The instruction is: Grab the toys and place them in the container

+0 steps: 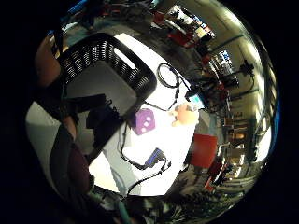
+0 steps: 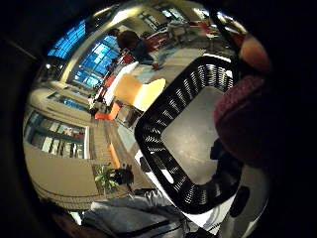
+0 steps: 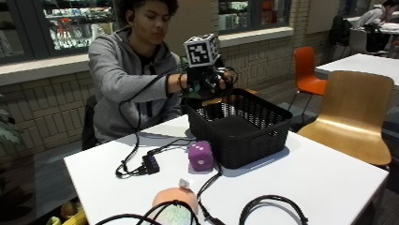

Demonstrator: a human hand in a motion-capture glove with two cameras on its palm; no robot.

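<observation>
Gloved right hand (image 3: 209, 77) hangs above the black basket (image 3: 249, 140), fingers curled round something dark red, mostly hidden. Purple die (image 3: 200, 155) sits on the table (image 3: 324, 178) touching the basket's near-left wall; peach toy (image 3: 176, 200) nearer, half cut off.

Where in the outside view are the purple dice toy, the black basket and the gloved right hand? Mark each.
purple dice toy (image 3: 200, 156): outside view, its dotted front face.
black basket (image 3: 255, 136): outside view, its near perforated wall.
gloved right hand (image 3: 205, 77): outside view, middle of the hand above the basket.
</observation>
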